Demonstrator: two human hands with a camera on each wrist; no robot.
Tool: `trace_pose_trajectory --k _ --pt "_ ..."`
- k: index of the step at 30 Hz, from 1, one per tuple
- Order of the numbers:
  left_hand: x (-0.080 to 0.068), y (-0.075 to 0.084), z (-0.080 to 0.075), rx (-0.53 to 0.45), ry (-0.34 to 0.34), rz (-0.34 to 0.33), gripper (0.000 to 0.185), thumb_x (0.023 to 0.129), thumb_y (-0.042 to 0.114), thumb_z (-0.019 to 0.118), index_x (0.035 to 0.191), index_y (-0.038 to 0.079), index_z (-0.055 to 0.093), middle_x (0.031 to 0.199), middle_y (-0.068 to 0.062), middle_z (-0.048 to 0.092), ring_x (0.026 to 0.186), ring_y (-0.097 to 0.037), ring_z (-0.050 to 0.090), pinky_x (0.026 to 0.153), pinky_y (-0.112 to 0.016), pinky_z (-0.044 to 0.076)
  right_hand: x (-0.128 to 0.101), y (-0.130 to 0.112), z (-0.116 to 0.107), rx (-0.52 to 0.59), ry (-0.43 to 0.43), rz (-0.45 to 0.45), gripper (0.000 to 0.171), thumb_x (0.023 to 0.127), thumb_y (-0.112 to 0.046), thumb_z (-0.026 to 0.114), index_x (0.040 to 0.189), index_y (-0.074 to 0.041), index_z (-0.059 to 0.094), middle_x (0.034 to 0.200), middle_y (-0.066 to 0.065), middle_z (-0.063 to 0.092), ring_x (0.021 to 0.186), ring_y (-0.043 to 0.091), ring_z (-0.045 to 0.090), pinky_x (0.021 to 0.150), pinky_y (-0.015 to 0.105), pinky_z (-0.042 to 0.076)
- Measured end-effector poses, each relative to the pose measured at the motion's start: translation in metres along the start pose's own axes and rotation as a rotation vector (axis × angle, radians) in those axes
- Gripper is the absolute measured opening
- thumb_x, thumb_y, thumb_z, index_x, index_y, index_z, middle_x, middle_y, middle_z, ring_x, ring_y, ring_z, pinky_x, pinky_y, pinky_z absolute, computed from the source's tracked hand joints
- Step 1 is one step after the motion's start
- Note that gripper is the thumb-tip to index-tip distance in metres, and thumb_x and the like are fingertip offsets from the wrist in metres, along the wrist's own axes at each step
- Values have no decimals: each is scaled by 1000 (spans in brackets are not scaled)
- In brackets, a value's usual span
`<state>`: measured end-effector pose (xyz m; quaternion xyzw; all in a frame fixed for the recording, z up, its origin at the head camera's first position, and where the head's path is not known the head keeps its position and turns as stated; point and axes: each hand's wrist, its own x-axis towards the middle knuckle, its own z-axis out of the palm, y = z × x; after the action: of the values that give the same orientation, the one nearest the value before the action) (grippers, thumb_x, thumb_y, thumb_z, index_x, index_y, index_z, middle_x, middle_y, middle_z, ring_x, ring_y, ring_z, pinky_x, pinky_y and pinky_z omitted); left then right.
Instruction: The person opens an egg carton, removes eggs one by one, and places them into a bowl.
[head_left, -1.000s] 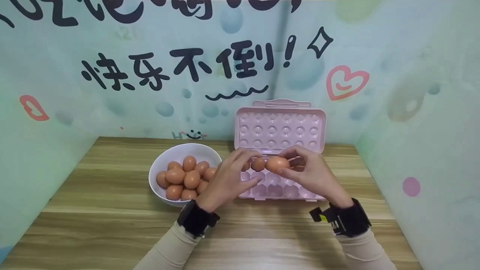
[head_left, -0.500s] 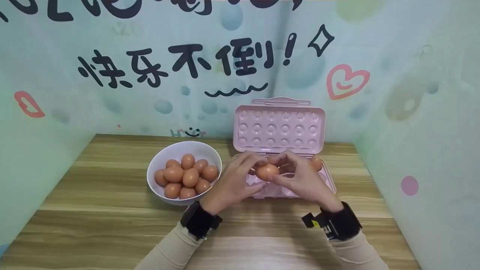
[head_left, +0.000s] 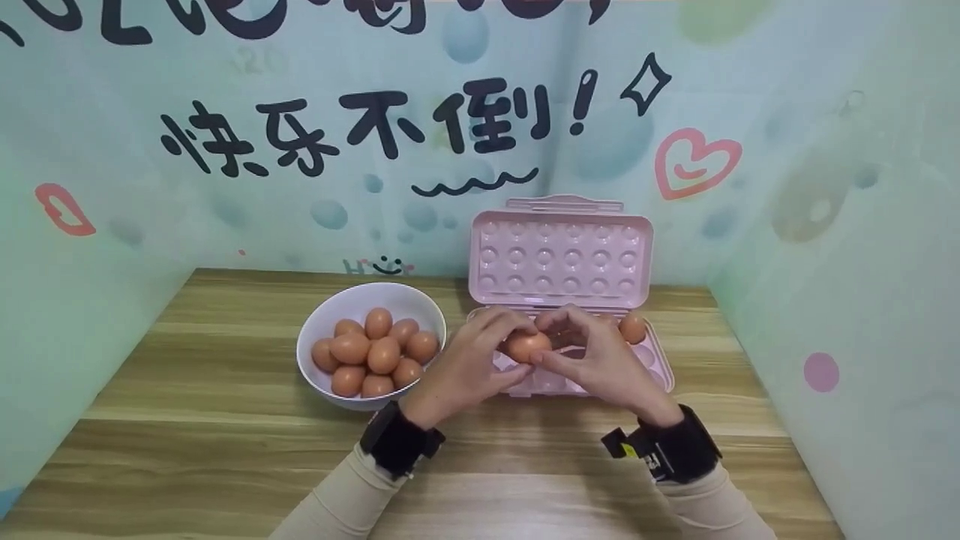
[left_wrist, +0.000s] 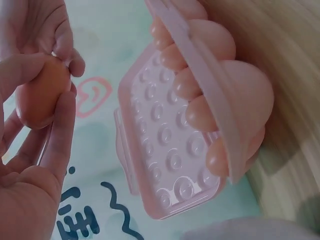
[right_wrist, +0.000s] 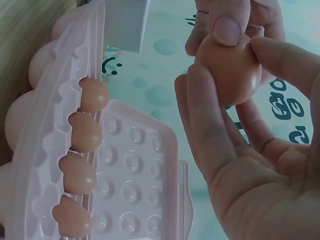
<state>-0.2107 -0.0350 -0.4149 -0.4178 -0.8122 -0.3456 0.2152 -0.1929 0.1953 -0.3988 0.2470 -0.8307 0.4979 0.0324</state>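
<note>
One brown egg sits between both hands above the open pink egg carton. My left hand curls its fingers round the egg's left side, and my right hand pinches its right side. In the left wrist view the egg is held at the fingertips, with the carton beyond it. The right wrist view shows the egg pinched from both sides, and several eggs stand in the carton's far row. One carton egg shows at the right; the hands hide the others.
A white bowl holding several brown eggs stands left of the carton on the wooden table. The carton's lid stands upright against the back wall. Pale printed walls close in the table on three sides.
The egg has moved left and slightly lower, from my right hand's fingertips to between both hands. Both hands have drawn closer together over the carton.
</note>
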Motion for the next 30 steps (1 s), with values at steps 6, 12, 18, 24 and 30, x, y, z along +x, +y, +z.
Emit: trace_pose_trajectory --k 6,12,18,24,30 --pt "-3 -8 -44 49 -21 -86 36 91 21 86 123 13 70 120 -1 68 108 -18 67 97 -34 57 2 -2 -5 14 7 6 29 97 -16 78 124 -9 68 121 6 74 112 24 73 97 38 60" --pt "2 -32 -89 65 -129 -236 34 91 16 84 121 13 69 122 -3 65 108 -22 63 95 -38 56 -2 0 -16 -109 120 8 25 95 -15 81 118 -12 72 115 3 77 98 21 77 89 36 63" --pt "8 -54 -113 -15 -292 -498 29 93 15 78 119 20 66 117 -1 61 109 -26 56 94 -43 51 -3 6 -24 -117 135 9 27 95 -8 79 120 -10 72 115 5 75 100 21 76 92 34 61" --pt "6 -80 -123 111 -389 -475 31 88 10 78 118 11 67 122 -10 65 109 -31 55 93 -46 48 -3 5 -24 -99 154 3 26 94 -2 79 118 -7 72 114 7 74 101 20 74 92 31 61" --pt "-11 -107 -131 138 -437 -483 24 87 6 77 108 4 66 110 -13 67 99 -31 57 87 -44 46 0 3 -21 -78 142 -9 24 94 -3 79 117 -8 72 114 6 73 105 25 73 93 31 61"
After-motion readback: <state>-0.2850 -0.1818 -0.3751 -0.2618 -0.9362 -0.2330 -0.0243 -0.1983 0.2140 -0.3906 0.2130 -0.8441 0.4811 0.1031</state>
